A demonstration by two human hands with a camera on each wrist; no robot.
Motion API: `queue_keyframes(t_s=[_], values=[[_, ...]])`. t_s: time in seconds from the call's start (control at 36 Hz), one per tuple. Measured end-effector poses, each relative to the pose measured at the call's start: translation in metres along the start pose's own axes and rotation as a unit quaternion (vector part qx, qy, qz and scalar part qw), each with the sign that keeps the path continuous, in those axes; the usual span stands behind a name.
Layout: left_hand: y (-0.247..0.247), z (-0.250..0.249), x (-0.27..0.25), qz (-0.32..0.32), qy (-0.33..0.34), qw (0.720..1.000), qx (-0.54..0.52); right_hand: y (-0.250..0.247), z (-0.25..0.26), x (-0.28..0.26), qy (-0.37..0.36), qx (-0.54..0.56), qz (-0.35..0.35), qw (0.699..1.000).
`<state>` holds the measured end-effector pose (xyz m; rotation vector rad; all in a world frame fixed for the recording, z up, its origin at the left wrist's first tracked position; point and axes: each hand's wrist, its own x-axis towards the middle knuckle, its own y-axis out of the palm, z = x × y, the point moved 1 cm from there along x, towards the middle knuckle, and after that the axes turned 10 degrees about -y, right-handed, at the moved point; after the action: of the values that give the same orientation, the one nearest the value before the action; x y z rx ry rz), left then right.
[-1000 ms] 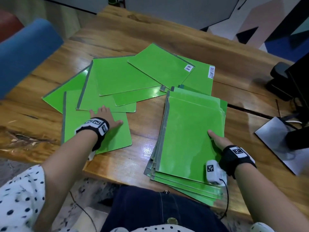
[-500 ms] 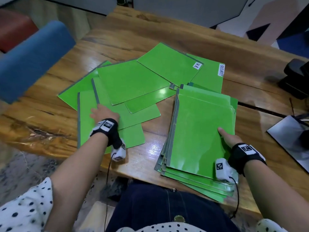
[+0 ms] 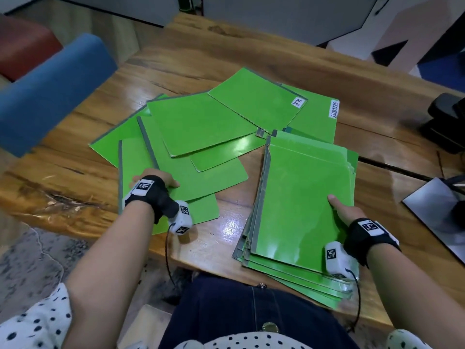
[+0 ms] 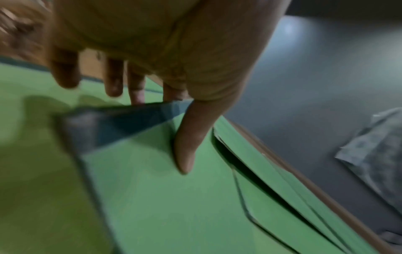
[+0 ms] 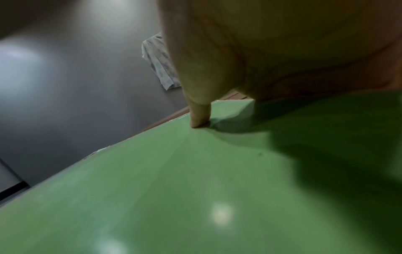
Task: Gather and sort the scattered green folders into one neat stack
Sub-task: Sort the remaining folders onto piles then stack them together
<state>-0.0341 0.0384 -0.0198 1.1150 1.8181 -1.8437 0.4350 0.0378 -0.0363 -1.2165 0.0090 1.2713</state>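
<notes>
Left wrist only: left hand [image 4: 174, 56] pinches folder [image 4: 152, 171]; right hand [image 3: 346, 212] grips stack [image 3: 302, 197].

Bare table [image 3: 226, 230] lay open between my scattered folders [image 3: 201, 127] and my stack [image 3: 302, 207], wide wood lay free beyond them, a blue cushion [image 3: 50, 91] crowded my far left, black gear [image 3: 445, 122] and a grey sheet [image 3: 435, 212] blocked my right
</notes>
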Motion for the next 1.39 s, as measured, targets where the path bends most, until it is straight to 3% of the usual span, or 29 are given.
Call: queue_keyframes(t_s=[0.08,0.22,0.47,0.64,0.89,1.06,1.39], values=[[-0.018,0.018,-0.005,-0.047,-0.034,0.997,0.053,0.0,0.001,0.0,-0.002,-0.001,0.005,1.0],[-0.028,0.04,-0.018,-0.013,-0.022,0.999,0.046,0.0,0.002,0.0,-0.002,-0.009,0.004,1.0],[-0.03,0.055,-0.031,0.026,-0.022,0.998,-0.056,0.0,0.001,-0.001,-0.006,-0.017,-0.007,1.0],[-0.051,0.039,-0.061,-0.119,0.028,0.985,-0.118,0.0,0.001,0.0,-0.008,-0.028,-0.011,1.0],[-0.085,0.015,-0.153,-0.305,0.152,0.94,-0.03,0.001,0.002,0.001,-0.005,-0.028,-0.009,1.0],[-0.097,0.001,-0.183,-0.376,0.196,0.905,0.027,0.0,0.002,0.0,-0.006,-0.034,-0.012,0.999],[-0.134,-0.012,-0.214,-0.426,0.238,0.87,0.072,0.001,0.002,-0.001,-0.009,-0.02,-0.004,1.0]])
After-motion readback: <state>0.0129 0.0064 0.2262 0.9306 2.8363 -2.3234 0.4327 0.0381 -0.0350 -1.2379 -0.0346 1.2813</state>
